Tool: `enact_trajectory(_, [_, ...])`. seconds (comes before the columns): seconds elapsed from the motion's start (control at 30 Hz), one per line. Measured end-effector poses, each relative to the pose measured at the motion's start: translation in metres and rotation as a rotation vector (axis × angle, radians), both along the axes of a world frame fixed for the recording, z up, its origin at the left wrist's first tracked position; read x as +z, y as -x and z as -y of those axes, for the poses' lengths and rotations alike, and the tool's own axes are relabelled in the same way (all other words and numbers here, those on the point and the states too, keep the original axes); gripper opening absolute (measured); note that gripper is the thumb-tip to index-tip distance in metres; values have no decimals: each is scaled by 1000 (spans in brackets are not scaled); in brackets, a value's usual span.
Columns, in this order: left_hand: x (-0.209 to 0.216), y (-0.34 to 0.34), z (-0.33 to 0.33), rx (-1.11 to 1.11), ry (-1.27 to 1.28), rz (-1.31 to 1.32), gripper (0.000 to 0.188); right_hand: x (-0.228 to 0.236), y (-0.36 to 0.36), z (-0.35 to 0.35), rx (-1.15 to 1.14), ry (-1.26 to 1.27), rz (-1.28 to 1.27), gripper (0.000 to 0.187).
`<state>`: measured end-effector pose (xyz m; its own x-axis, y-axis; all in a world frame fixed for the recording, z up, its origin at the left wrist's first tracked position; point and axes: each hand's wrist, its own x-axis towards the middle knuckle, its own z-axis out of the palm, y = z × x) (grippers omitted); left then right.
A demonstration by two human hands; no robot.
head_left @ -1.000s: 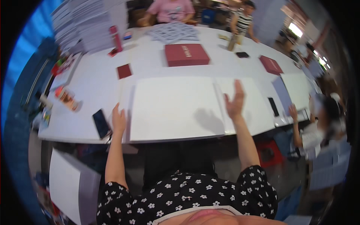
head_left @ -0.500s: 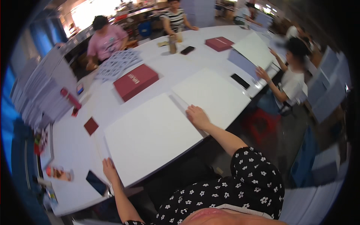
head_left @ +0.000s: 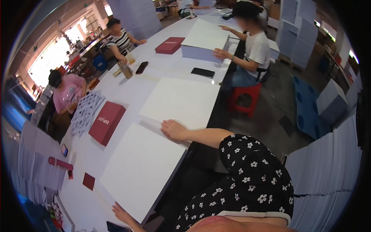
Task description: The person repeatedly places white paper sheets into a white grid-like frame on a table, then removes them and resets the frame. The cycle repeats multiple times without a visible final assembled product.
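Observation:
A large white sheet stack point(head_left: 141, 170) lies on the table in front of me, its grey side showing along the near edge. My left hand point(head_left: 123, 213) rests at its lower left edge, fingers stretched out and apart. At its upper right edge is my right hand point(head_left: 174, 129), back upward, fingers laid over the strip between this stack and a second white sheet stack point(head_left: 181, 102). Neither hand is wrapped round anything. A dark red square card point(head_left: 88, 181) lies left of the near stack, and a dark red box point(head_left: 107, 123) lies beyond it.
Another red box point(head_left: 170, 45), black phones point(head_left: 203, 72) and a lattice of cut card point(head_left: 87, 110) lie on the white table point(head_left: 154, 71). A co-worker point(head_left: 255, 46) at right handles a large white board point(head_left: 205, 34). Tall sheet piles point(head_left: 324, 178) and a red stool point(head_left: 244, 99) stand off the table.
My view has swung to the right, so the table appears turned and shifted left. Both hands remain at the same two edges of the near white stack.

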<state>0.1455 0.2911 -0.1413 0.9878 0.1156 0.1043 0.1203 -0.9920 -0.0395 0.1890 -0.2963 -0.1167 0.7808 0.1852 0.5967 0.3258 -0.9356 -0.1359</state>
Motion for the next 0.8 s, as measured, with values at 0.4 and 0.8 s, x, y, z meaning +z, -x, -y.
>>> enact_trajectory(0.4, [28, 28, 40, 123, -94, 486, 68, 2, 8, -1, -33, -26, -157, 29])
enact_trajectory(0.8, [24, 27, 43, 185, 80, 325, 64, -6, 6, 1, -14, -6, -161, 31])
